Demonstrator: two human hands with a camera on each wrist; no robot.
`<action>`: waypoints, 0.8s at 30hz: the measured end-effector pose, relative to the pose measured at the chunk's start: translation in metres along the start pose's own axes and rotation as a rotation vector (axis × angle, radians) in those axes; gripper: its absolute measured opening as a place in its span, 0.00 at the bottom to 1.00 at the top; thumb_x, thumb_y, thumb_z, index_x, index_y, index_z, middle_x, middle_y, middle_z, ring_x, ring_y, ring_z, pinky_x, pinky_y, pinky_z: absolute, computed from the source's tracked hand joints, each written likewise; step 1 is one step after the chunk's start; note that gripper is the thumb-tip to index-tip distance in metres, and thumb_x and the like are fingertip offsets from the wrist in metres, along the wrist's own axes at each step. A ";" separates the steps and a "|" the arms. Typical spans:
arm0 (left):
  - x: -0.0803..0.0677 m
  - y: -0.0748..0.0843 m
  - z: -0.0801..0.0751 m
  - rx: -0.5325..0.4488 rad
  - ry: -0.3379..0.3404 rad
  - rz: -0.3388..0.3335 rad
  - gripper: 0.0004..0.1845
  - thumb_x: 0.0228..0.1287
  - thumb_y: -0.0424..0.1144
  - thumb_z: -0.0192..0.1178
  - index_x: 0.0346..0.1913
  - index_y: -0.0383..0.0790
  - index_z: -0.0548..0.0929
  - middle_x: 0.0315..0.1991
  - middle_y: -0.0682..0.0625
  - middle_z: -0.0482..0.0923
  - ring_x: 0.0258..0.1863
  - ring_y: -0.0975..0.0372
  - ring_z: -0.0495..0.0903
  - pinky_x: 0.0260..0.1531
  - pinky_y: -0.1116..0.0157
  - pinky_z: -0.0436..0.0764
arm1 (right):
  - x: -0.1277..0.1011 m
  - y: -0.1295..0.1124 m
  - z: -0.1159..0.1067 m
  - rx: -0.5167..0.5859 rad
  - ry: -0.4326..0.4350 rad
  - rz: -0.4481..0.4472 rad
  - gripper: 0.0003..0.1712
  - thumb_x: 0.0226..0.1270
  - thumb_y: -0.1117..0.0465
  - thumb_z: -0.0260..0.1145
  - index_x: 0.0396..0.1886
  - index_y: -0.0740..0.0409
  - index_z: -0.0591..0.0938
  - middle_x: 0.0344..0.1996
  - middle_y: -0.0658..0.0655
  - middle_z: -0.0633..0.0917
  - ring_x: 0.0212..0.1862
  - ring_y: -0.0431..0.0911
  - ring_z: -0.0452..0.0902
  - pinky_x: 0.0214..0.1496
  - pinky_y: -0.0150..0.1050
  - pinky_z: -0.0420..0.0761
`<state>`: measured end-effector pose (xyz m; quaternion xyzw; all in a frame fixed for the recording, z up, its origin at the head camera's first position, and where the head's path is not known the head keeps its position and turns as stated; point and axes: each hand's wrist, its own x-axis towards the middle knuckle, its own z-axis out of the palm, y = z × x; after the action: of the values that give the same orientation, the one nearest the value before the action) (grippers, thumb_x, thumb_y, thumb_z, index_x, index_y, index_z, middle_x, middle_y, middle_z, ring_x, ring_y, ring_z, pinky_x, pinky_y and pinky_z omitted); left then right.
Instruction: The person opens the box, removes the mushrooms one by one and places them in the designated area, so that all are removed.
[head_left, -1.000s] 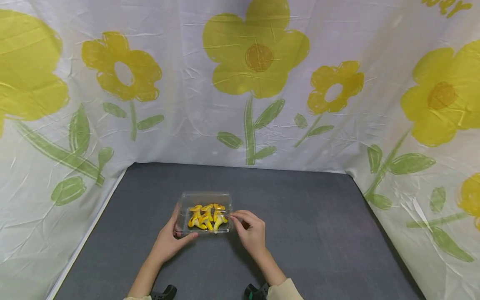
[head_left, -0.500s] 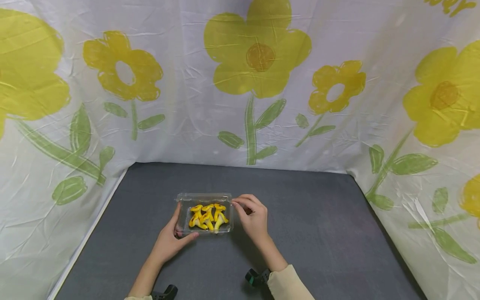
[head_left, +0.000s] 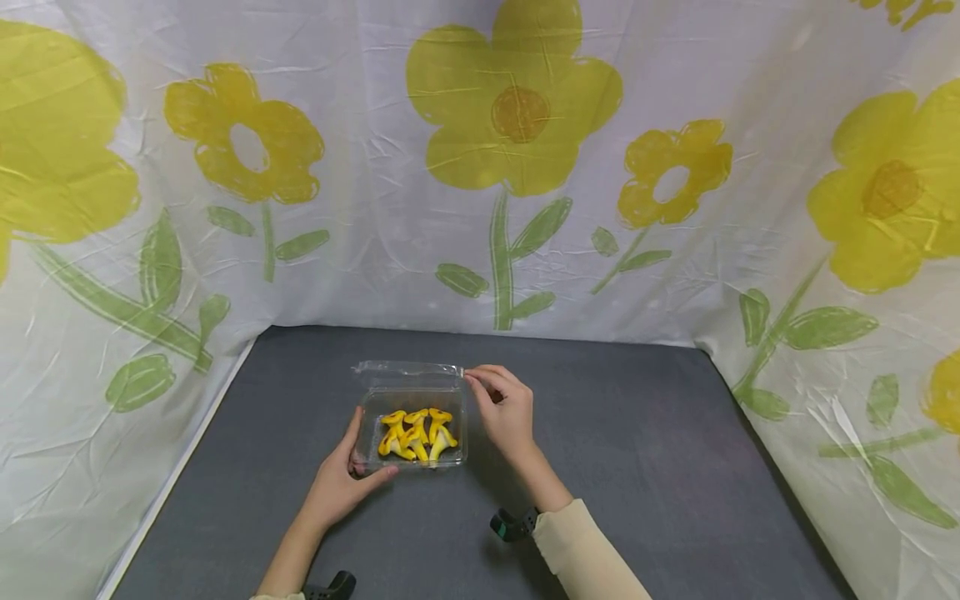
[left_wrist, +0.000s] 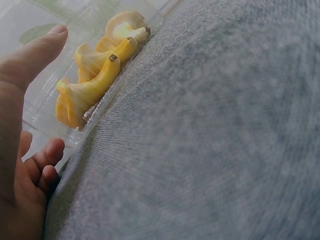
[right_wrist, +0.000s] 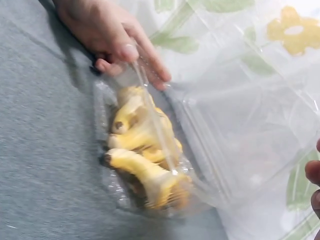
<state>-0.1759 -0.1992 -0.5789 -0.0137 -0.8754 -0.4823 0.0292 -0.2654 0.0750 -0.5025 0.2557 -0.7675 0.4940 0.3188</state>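
A clear plastic clamshell box (head_left: 367,437) stands on the dark table, with several yellow mushrooms (head_left: 415,442) inside it. My left hand (head_left: 333,483) holds the box at its near left corner, thumb along the front and fingers at the left side. At the far right, my right hand (head_left: 510,417) pinches a corner of the transparent lid (head_left: 408,368), which stands raised behind the base. The right wrist view shows the lid (right_wrist: 240,145) swung away from the mushrooms (right_wrist: 145,145), with only my right fingertips (right_wrist: 314,172) at the frame's edge.
The dark grey cloth-covered table (head_left: 637,467) extends around the box. White sheeting with printed yellow flowers (head_left: 517,117) encloses the back and both sides. Black devices (head_left: 513,527) are worn on both wrists.
My right hand has moved away from me along the right side, lifting the lid up and back off the box. My left hand has kept its hold in place.
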 end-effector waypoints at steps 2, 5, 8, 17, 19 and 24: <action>0.000 -0.001 0.000 -0.001 0.000 -0.001 0.65 0.61 0.52 0.79 0.88 0.48 0.44 0.31 0.51 0.70 0.28 0.64 0.67 0.35 0.65 0.69 | 0.006 0.001 0.002 -0.009 0.006 0.008 0.05 0.73 0.65 0.74 0.42 0.58 0.94 0.39 0.54 0.91 0.21 0.38 0.69 0.24 0.31 0.72; 0.001 -0.001 -0.001 -0.005 -0.004 -0.002 0.65 0.61 0.53 0.79 0.88 0.46 0.44 0.31 0.50 0.70 0.29 0.63 0.67 0.35 0.64 0.69 | 0.013 0.003 0.005 -0.013 0.019 0.035 0.05 0.73 0.64 0.74 0.41 0.58 0.94 0.39 0.54 0.91 0.20 0.37 0.68 0.24 0.32 0.71; 0.001 -0.002 -0.001 -0.004 -0.008 -0.012 0.65 0.60 0.53 0.79 0.88 0.47 0.43 0.31 0.51 0.70 0.28 0.63 0.67 0.35 0.64 0.69 | 0.020 0.005 0.009 -0.018 0.032 0.068 0.05 0.72 0.63 0.74 0.41 0.58 0.94 0.38 0.54 0.92 0.20 0.37 0.68 0.24 0.32 0.71; 0.004 0.000 -0.001 0.003 -0.005 -0.011 0.65 0.61 0.54 0.79 0.88 0.49 0.43 0.30 0.50 0.70 0.28 0.63 0.66 0.34 0.63 0.68 | 0.038 0.016 0.018 -0.033 0.035 0.124 0.07 0.74 0.62 0.73 0.44 0.58 0.94 0.37 0.55 0.92 0.17 0.35 0.69 0.20 0.32 0.72; 0.003 0.000 -0.001 0.010 -0.002 -0.008 0.65 0.61 0.54 0.79 0.88 0.47 0.43 0.29 0.50 0.70 0.27 0.63 0.66 0.35 0.63 0.68 | 0.039 0.017 0.019 -0.022 0.026 0.155 0.07 0.74 0.62 0.72 0.44 0.58 0.94 0.36 0.56 0.91 0.16 0.35 0.70 0.19 0.32 0.73; 0.002 -0.001 0.000 0.032 -0.007 -0.006 0.65 0.61 0.55 0.78 0.88 0.46 0.43 0.30 0.51 0.70 0.28 0.63 0.67 0.35 0.63 0.68 | 0.038 0.021 0.025 -0.010 0.025 0.234 0.08 0.75 0.60 0.72 0.45 0.57 0.94 0.37 0.57 0.91 0.15 0.34 0.71 0.19 0.32 0.73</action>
<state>-0.1782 -0.1997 -0.5798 -0.0120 -0.8831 -0.4683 0.0249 -0.3114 0.0575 -0.4943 0.1565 -0.7905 0.5271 0.2698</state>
